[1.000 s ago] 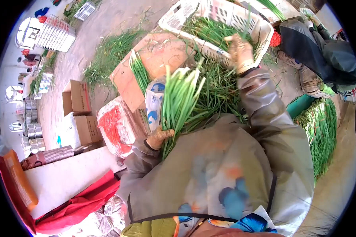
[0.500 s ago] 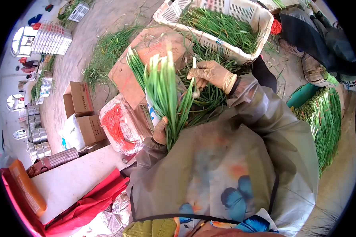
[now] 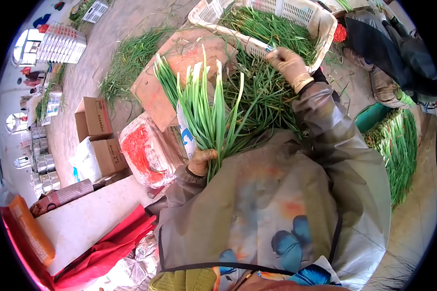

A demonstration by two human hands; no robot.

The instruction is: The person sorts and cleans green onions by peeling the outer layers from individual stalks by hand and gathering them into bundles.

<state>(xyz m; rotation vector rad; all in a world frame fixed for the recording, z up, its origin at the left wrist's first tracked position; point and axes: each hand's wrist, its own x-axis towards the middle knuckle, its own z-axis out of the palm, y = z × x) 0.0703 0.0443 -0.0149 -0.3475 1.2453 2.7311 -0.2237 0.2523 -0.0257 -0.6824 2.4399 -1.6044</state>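
Note:
My gloved left hand is closed around the lower part of a bunch of green stalks, whose pale ends point up. At the near edge of the white crate, my gloved right hand has its fingers pressed together; what they hold, if anything, is too small to make out. Loose green stalks lie in the crate. A smaller bunch rests on the brown board beside the held one. Dark green leaves are heaped below the crate.
Red ties lie on a wrapped package at the left, near open cardboard boxes. A large pile of green bunches stands at the right, by a green container. Another person's dark-clothed legs are at the upper right.
My right hand left the crate, came to the held bunch, then moved back up and right to the crate's near edge. My left hand kept hold of the bunch.

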